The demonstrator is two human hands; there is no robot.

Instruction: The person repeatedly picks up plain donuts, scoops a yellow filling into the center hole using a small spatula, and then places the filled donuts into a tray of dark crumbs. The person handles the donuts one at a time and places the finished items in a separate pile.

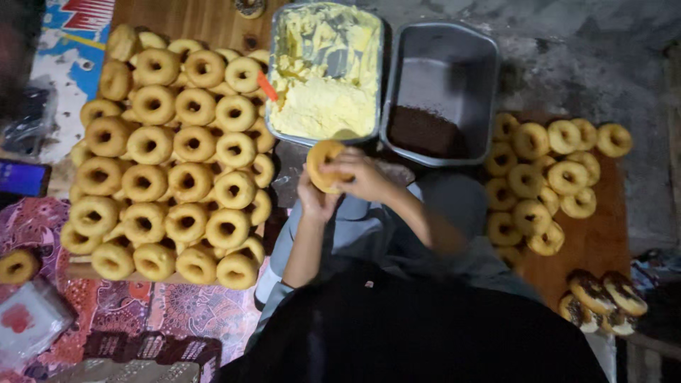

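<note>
Both hands hold one plain golden doughnut (323, 162) just below the tray of pale yellow cream (326, 71). My left hand (313, 201) supports it from beneath. My right hand (363, 176) grips its right side from above. To the right of the cream stands a grey tray (443, 89) with dark chocolate sprinkles in its near end.
Several plain doughnuts are piled on a wooden board (159, 163) at left. More plain doughnuts (543, 177) lie on a board at right, with three chocolate-topped ones (603, 301) near its front. One stray doughnut (18, 266) rests on the patterned cloth at far left.
</note>
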